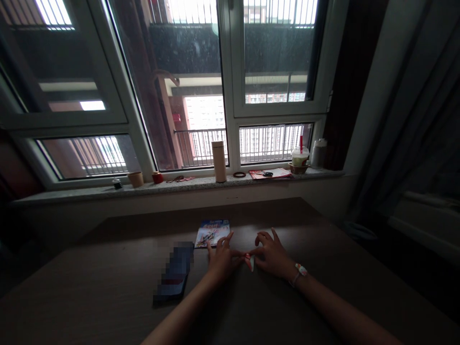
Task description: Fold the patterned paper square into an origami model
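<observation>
Between my two hands is a small red-and-white piece (249, 261) that looks like folded paper, just above or on the dark table (118, 268); I cannot tell which. My left hand (222, 261) pinches its left side with thumb and forefinger, the other fingers raised and spread. From the right, my right hand (273, 257) pinches the upper edge, its remaining fingers curled up. A bracelet (300, 270) with a pale ornament circles my right wrist. Just beyond my left hand lies a colourful printed booklet (212, 232).
A dark phone-like slab (174, 275), partly pixelated, lies left of my left forearm. Along the windowsill (194, 184) stand a beige flask (219, 162), a paper cup (135, 179), a red spool-like item (157, 178), scissors (268, 174) on red papers and a drink cup (299, 157) with a straw.
</observation>
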A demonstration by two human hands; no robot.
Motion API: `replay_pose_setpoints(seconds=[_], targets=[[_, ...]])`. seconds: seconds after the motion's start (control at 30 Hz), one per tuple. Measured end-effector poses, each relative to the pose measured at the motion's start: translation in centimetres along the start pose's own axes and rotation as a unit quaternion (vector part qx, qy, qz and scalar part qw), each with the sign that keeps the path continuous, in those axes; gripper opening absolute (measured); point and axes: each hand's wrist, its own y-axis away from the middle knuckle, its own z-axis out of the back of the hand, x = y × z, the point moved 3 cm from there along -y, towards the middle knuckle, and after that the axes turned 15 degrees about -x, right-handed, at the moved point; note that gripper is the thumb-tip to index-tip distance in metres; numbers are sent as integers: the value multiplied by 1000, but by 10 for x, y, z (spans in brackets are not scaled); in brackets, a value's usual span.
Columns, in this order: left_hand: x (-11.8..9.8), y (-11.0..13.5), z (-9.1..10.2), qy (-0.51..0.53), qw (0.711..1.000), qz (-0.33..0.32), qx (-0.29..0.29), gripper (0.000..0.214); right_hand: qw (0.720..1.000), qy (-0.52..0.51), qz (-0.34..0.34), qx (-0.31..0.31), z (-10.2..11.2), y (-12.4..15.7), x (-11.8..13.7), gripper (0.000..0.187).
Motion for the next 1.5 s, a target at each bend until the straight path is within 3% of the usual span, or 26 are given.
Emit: replay_pose_setpoints(seconds=[0.17,0.4,0.7,0.87,1.0,1.33,1.5], targets=[[-3,4,-2,-4,999,4,-32,16,1000,-5,-8,-1,-1,0,-2,21],[-9,7,3,-11,994,-46,-96,10,1000,-11,-28,5,-5,1,-6,24],[-6,5,2,-15,996,-28,-84,10,999,-13,-32,5,-5,2,-6,26],[-1,0,1,4,999,33,-34,13,999,-3,-42,16,-5,2,-6,27],[2,-2,-1,16,997,66,-30,16,999,-7,-48,17,-7,3,-8,27],[-1,3,1,14,997,3,-82,5,998,-23,-54,10,-11,4,-11,23],[-1,1,1,8,997,0,-72,5,998,-24,-50,8,-10,4,-10,22]])
